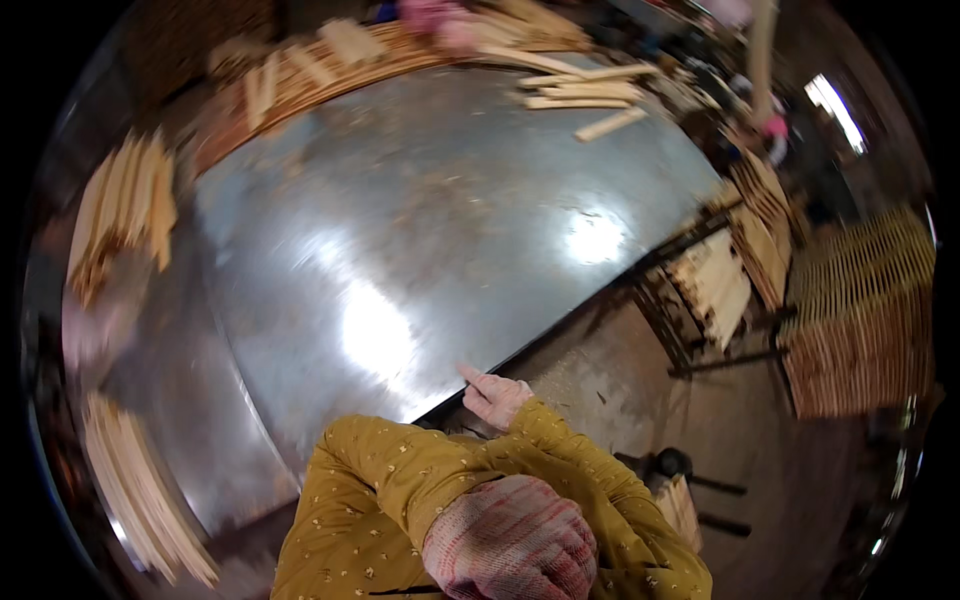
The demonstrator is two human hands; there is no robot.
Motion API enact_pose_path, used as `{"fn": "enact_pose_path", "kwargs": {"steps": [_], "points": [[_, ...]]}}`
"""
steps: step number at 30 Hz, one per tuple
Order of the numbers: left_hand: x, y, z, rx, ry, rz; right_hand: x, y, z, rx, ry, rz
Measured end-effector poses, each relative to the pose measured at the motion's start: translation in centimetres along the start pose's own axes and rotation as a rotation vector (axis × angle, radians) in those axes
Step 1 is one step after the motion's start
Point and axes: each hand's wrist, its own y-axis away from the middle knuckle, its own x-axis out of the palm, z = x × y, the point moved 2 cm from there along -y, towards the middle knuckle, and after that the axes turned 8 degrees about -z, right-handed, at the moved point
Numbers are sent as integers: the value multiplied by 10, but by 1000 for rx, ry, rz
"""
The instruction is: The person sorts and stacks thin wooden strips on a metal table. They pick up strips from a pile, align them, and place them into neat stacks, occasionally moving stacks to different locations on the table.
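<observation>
"Grey sheet metal tops the big worktable [440, 260] across the middle of the frame, with bare floor [610, 380] showing at centre right. Where are the hands?"

"The right hand [497, 400], in a pale pink glove, is at the table's near edge, just below centre. One finger is stretched toward the metal and the others are curled in; I see nothing held. Whether that fingertip touches the top, I can't tell."

"And the left?"

"The left hand [510, 535] is at bottom centre, in a pink-and-white knitted glove. It looks rounded, fingers mostly folded. Its palm is hidden, so I can't tell if it grips anything."

"What could go wrong?"

"Bright glare [375, 335] left of the right hand could hide a burr or splinter, I'd judge, and knit run along that edge might snag."

"And the wood?"

"Several wooden slats [590, 90] lie at the tabletop's upper right; a careless shove could send them off. More slats [712, 285] slant in the dark metal frame [730, 363] at centre right, near the table's edge; a bump there might set them sliding. The tall slat stack [860, 350] at far right could topple if struck."
</observation>
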Motion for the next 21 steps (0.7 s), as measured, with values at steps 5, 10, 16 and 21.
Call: {"fn": "enact_pose_path", "kwargs": {"steps": [5, 10, 16, 21], "points": [[-64, -30, 94, -172, 57, 194, -53, 20, -89, 453, -611, -178], [-183, 52, 215, -1200, -306, -416, -66, -7, -214, 271, -945, -99], [-327, 160, 306, -1640, -980, -327, -197, -94, -290, 43, 147, 104], [-409, 144, 369, -1439, -1054, -472, -257, -190, -382, 206, 127, -22]]}}
